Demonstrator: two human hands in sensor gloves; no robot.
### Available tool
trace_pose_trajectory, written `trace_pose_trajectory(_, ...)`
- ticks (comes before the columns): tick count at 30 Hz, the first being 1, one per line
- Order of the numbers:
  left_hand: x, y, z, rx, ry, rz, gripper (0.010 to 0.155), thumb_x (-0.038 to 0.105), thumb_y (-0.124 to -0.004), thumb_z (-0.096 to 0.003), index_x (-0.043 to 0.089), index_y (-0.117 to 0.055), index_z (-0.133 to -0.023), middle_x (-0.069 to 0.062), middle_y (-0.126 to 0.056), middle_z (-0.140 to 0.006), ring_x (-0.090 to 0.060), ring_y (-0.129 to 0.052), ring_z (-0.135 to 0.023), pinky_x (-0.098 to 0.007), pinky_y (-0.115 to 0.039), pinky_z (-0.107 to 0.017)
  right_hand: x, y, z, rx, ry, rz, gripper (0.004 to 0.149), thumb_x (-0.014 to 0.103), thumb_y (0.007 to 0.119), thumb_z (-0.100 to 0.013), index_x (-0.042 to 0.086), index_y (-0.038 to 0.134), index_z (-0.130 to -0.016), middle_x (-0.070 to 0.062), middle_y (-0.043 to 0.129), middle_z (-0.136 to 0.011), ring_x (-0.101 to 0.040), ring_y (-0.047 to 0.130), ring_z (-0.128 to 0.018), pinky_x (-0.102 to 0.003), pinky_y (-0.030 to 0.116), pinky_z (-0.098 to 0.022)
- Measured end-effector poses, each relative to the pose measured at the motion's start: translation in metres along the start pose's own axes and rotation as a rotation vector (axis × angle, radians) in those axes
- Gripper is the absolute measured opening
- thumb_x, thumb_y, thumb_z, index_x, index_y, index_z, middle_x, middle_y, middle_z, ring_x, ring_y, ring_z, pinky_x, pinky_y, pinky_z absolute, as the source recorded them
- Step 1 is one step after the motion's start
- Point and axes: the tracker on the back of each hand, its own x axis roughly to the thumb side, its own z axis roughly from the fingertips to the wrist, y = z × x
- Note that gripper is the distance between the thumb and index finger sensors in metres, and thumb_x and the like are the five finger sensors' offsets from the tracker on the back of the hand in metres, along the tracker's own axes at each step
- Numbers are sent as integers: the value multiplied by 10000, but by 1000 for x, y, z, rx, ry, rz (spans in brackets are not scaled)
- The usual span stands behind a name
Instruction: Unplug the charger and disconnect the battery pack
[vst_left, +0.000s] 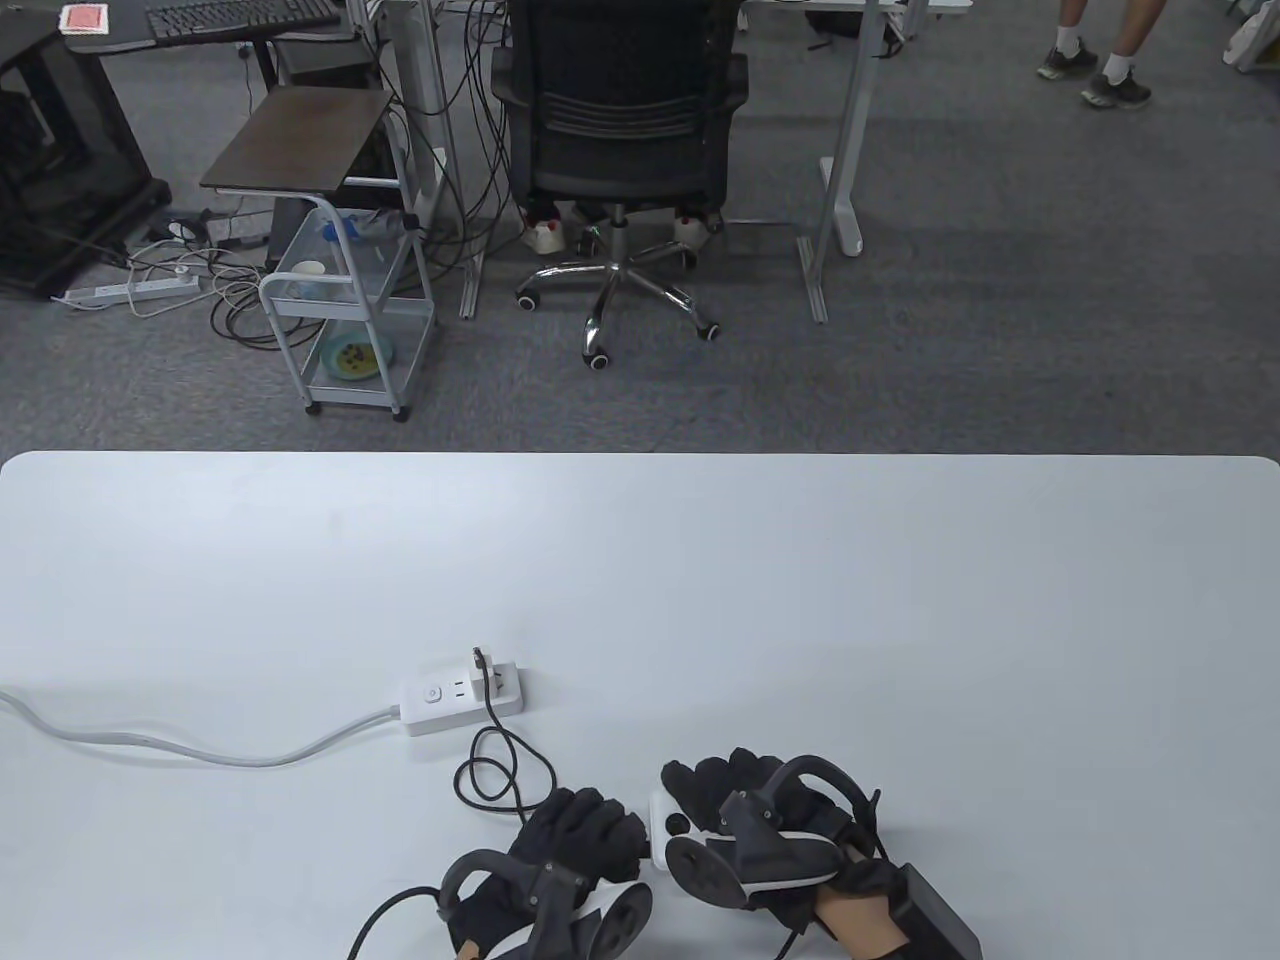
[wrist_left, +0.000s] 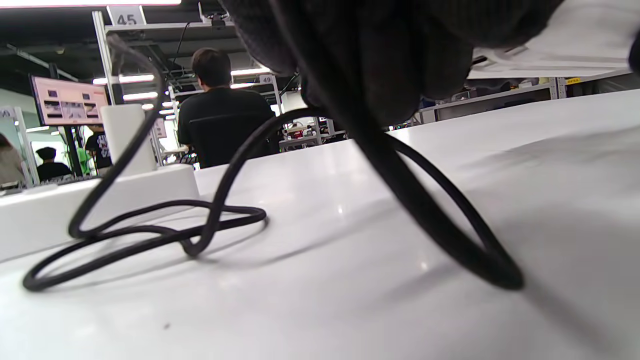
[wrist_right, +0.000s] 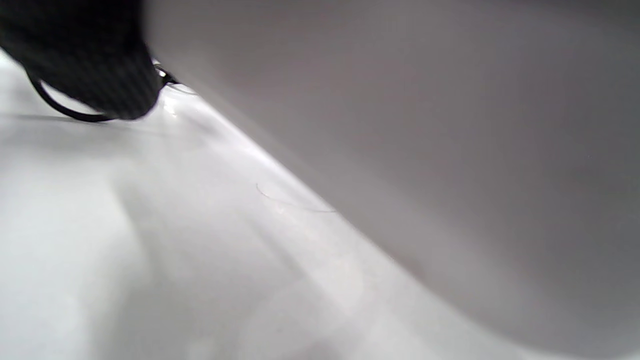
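Observation:
A white power strip (vst_left: 445, 700) lies on the table with a white charger (vst_left: 500, 678) plugged into it. A black cable (vst_left: 497, 765) runs from the charger in loops to my left hand (vst_left: 588, 828), which grips its end. In the left wrist view the cable (wrist_left: 220, 210) rises into my gloved fingers (wrist_left: 380, 60), with the charger (wrist_left: 127, 137) behind. A white battery pack (vst_left: 663, 825) lies between my hands. My right hand (vst_left: 720, 792) holds it from the right. The right wrist view shows the pack (wrist_right: 425, 150) close up. The joint between cable and pack is hidden.
The power strip's grey cord (vst_left: 200, 745) runs off the table's left edge. The white table (vst_left: 800, 600) stretches wide beyond my hands. An office chair (vst_left: 620, 150) and a wire cart (vst_left: 345, 300) stand on the floor past the far edge.

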Motion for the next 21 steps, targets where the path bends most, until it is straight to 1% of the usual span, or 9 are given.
trace_pose_trajectory(3,-3,1,0,-4,-7,53,487,544,-742,-446,445,-795,-919,246,-945,-939,-42,-982,-953,-249,-771,-795,-1,-1,0,-6,-4,6,1061,683,744,-263,89,368,-1057,-272,568,-1034,-482,703,-796,-547,741,-560)
trace_pose_trajectory(6,-7,1,1,-36,-14,111,493,543,-735,-444,439,-796,-922,240,-949,-939,-47,-987,-950,-253,-774,-793,-1,0,1,-20,-10,-8,1063,684,746,-258,95,367,-1058,-266,570,-1033,-478,704,-796,-544,741,-560)
trace_pose_trajectory(9,-9,0,-1,-40,5,91,488,548,-736,-442,446,-807,-914,241,-958,-931,-45,-998,-941,-253,-781,-787,1,2,-1,-19,-3,-2,1049,673,732,-275,82,349,-1053,-272,557,-1033,-481,700,-793,-542,739,-562)
trace_pose_trajectory(11,-8,-2,-3,-44,22,34,483,547,-741,-434,456,-816,-901,250,-963,-926,-40,-1001,-940,-248,-783,-789,3,2,-3,-2,4,16,1036,672,721,-291,72,350,-1049,-275,558,-1030,-481,703,-787,-540,739,-562)
trace_pose_trajectory(13,-8,-3,-2,-49,4,53,485,547,-743,-434,449,-816,-903,248,-965,-924,-42,-1004,-936,-250,-786,-786,4,1,-2,-8,-2,34,1034,670,726,-289,77,352,-1050,-271,557,-1033,-480,700,-791,-541,738,-564)
trace_pose_trajectory(15,-8,0,1,-28,-10,53,488,546,-742,-437,439,-818,-906,241,-970,-920,-46,-1009,-930,-254,-790,-782,2,0,-2,-15,-2,20,1037,670,730,-283,86,351,-1051,-265,556,-1036,-477,699,-795,-539,737,-566)
trace_pose_trajectory(17,-8,1,0,-13,6,43,483,553,-741,-430,452,-830,-894,249,-982,-908,-41,-1023,-917,-252,-802,-774,-1,1,-2,-17,2,-18,1043,666,742,-278,86,351,-1052,-268,551,-1038,-480,693,-797,-546,730,-568)
trace_pose_trajectory(18,-9,-1,-2,-23,14,52,482,546,-735,-443,443,-813,-908,239,-962,-925,-41,-1002,-933,-247,-784,-788,-1,1,-2,-13,6,-15,1042,669,739,-279,82,356,-1051,-269,557,-1034,-480,698,-792,-544,734,-565)
trace_pose_trajectory(21,-8,-7,-4,-49,12,38,483,549,-733,-440,454,-804,-908,247,-953,-932,-34,-994,-941,-241,-778,-794,2,3,-3,4,6,20,1039,671,734,-283,80,359,-1050,-269,562,-1033,-477,702,-790,-541,737,-565)
